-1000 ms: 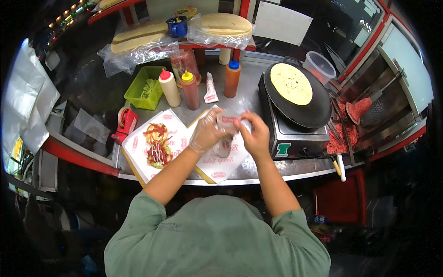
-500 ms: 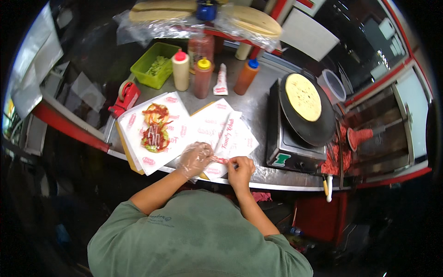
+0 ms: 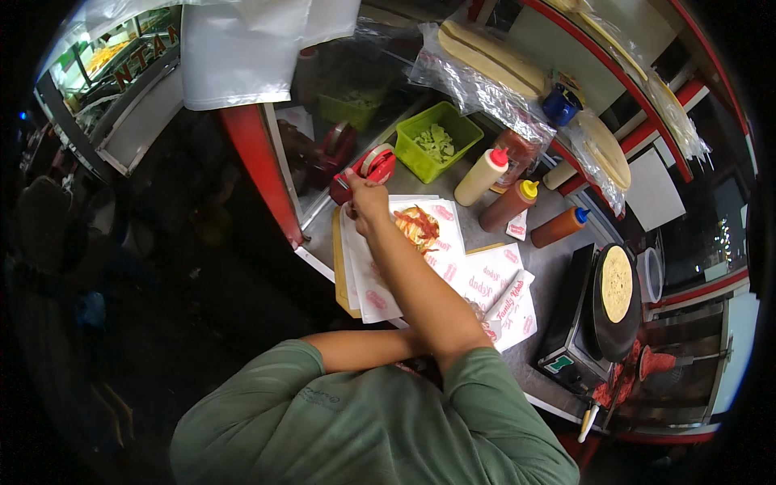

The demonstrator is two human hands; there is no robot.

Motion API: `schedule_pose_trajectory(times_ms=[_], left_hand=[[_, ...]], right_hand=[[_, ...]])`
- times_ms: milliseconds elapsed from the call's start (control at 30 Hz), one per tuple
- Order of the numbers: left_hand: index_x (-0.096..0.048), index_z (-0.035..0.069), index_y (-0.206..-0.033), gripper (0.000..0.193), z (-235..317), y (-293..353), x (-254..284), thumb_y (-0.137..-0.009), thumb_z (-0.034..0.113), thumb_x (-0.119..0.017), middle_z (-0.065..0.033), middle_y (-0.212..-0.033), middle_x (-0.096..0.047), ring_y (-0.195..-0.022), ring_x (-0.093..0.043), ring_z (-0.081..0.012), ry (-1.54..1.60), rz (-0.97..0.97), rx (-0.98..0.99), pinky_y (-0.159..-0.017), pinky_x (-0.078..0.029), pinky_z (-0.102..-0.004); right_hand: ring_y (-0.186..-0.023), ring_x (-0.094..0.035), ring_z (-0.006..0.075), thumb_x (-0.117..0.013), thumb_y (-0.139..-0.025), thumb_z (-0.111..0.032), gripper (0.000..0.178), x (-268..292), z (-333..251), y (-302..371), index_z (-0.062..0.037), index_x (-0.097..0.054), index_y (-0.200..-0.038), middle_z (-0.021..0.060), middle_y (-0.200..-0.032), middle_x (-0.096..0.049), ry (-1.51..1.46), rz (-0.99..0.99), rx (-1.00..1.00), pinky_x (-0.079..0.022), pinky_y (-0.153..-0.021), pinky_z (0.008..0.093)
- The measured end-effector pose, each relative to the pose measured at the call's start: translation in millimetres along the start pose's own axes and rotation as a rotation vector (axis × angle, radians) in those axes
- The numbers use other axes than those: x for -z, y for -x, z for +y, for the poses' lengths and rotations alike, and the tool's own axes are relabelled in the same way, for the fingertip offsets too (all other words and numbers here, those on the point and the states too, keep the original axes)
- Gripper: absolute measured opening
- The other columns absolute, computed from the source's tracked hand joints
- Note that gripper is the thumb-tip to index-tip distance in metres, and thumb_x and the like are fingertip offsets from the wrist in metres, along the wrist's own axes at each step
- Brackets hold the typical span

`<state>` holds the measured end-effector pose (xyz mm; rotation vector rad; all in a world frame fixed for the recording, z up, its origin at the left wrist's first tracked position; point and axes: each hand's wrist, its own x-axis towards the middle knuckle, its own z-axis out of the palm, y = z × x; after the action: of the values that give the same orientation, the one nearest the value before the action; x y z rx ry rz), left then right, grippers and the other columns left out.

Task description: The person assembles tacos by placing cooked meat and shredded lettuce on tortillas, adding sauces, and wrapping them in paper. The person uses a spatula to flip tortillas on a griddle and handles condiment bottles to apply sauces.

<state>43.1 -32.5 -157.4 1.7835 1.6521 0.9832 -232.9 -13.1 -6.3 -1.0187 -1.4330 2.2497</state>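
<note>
From where I stand, the left hand [image 3: 477, 308] is nearly lost behind the right arm; only a scrap of clear glove peeks out beside the paper-wrapped roll [image 3: 512, 297], so I can't tell what it grips, or how tightly. The roll slants across printed paper, its lower end half covered. The right hand [image 3: 369, 204] reaches over to the red tape dispenser [image 3: 377, 165], fingers curled at its near end; whether they pinch any tape I can't make out. That forearm also hides part of the topped flatbread [image 3: 418, 229] on the left-hand sheets. All this lies on a grey metal counter [image 3: 546, 271], with a green tub [image 3: 412, 158] and three squeeze bottles [image 3: 507, 206] along the back and a griddle [image 3: 612, 341] to the right. Around the stall it is dark, white plastic bags [image 3: 242, 56] hanging upper left, cut off by the view's edge
</note>
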Motion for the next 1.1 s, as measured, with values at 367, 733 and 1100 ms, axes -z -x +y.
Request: schedule_pose_trajectory(times_ms=[367, 733, 1100], left_hand=[[-0.066, 0.007, -0.122, 0.032, 12.5, 9.9, 34.4, -0.105, 0.032, -0.057, -0.0148, -0.121, -0.067, -0.116, -0.062, -0.0329, -0.099, 0.138, -0.092, -0.103, -0.048, -0.0478], [-0.070, 0.003, -0.112, 0.029, 63.1, -24.7, 84.4, -0.100, 0.029, -0.065, -0.0201, -0.110, -0.073, -0.102, -0.069, -0.0368, -0.049, 0.206, -0.014, -0.086, -0.053, -0.0495], [-0.071, 0.007, -0.098, 0.023, 52.7, -24.9, 68.5, -0.102, 0.028, -0.063, -0.0132, -0.095, -0.072, -0.089, -0.067, -0.0330, -0.499, 0.395, -0.142, -0.079, -0.051, -0.0484]], right_hand=[[-0.097, -0.063, 0.0326, -0.082, -0.081, -0.017, 0.012, 1.6, 59.4, 35.6, -0.0077, -0.080, -0.074, 0.0181, -0.085, -0.070, 0.743, 0.100, 0.723, -0.051, -0.088, 0.0419], [-0.098, -0.054, 0.0164, -0.080, -0.091, -0.008, 0.012, 234.1, -23.2, 218.5, -0.0022, -0.083, -0.102, 0.0035, -0.102, -0.055, 0.582, 0.440, 0.904, -0.045, -0.088, 0.0304], [-0.107, -0.061, 0.0353, -0.080, -0.089, -0.016, 0.069, 321.7, 20.4, 229.7, -0.0193, -0.056, -0.153, 0.0181, -0.123, -0.055, 0.975, 0.777, 0.562, -0.051, -0.095, 0.0439]])
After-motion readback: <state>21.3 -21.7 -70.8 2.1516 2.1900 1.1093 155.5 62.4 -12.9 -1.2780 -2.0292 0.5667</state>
